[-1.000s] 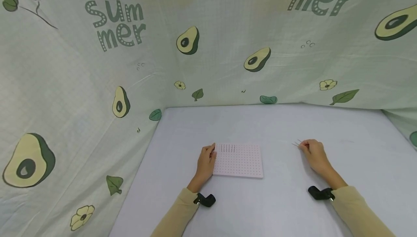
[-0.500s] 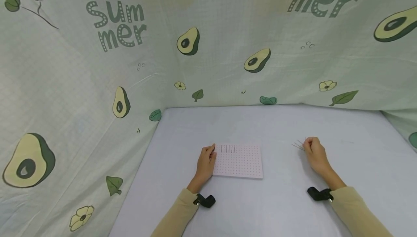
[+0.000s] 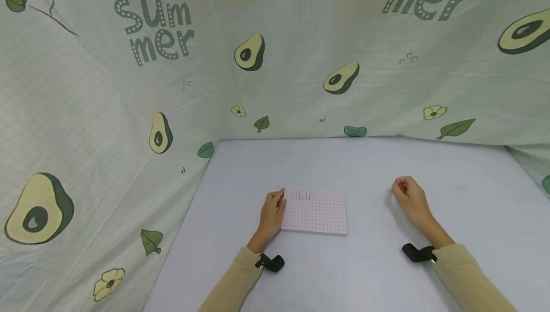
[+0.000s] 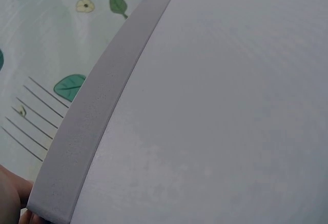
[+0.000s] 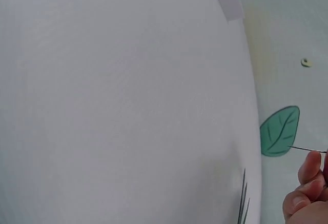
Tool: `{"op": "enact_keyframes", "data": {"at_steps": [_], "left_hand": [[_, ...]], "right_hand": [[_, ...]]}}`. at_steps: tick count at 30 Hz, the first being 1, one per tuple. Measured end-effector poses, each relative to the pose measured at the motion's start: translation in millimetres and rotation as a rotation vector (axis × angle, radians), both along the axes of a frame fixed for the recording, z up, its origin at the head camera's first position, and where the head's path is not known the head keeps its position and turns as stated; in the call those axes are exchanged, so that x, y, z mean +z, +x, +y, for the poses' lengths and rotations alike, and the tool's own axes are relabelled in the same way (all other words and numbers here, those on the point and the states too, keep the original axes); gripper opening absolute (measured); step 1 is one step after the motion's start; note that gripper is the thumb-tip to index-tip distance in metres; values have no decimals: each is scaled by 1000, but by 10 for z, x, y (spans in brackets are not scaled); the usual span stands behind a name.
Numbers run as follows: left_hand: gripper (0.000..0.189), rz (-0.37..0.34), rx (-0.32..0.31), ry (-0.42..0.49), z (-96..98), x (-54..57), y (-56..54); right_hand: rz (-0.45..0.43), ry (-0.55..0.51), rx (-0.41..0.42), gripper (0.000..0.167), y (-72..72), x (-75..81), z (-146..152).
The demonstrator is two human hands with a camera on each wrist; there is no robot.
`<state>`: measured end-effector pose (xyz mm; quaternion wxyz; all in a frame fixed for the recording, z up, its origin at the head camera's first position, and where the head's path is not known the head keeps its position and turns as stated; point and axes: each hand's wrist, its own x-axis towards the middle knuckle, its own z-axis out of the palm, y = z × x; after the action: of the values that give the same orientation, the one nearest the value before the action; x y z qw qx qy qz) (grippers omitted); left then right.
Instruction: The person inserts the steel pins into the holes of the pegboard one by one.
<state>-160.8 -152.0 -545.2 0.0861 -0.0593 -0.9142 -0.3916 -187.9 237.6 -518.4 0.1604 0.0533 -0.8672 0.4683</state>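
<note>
A pale pink board (image 3: 318,219) with rows of small holes lies left of the table's middle. Several thin dark needles (image 4: 46,92) stand in a row near its far left corner. My left hand (image 3: 271,214) grips the board's left edge, thumb and fingers at the corner in the left wrist view. Right of the board, above the tabletop, my right hand (image 3: 411,201) pinches one thin needle (image 5: 306,149) between thumb and fingertip. Below that hand, several more needles (image 5: 243,198) lie together on the table; the hand mostly hides them in the head view.
A white tabletop (image 3: 365,274) spreads around the board. Behind it and on the left hangs a pale green cloth (image 3: 292,21) printed with avocados and leaves. Each wrist carries a small black camera mount (image 3: 271,263).
My right hand has drawn a needle from the loose ones, lifted it, and moved slightly left and away from me. The left hand and the board have stayed in place.
</note>
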Motion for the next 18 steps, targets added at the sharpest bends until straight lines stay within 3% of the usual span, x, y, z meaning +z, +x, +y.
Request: {"op": "enact_keyframes", "data": {"at_steps": [7,13,18], "left_hand": [[41,43,-2,-5,-4,-14,-5],[42,-2,6,6,-7,-18,-16],[42,22,7,-4,-4,-22,-15]], "right_hand": [[39,-14,45,6,-33,54,-149],[77,-12,107,4,-40,68,-305],[84,-20,146,6,-49,92,-450]]}}
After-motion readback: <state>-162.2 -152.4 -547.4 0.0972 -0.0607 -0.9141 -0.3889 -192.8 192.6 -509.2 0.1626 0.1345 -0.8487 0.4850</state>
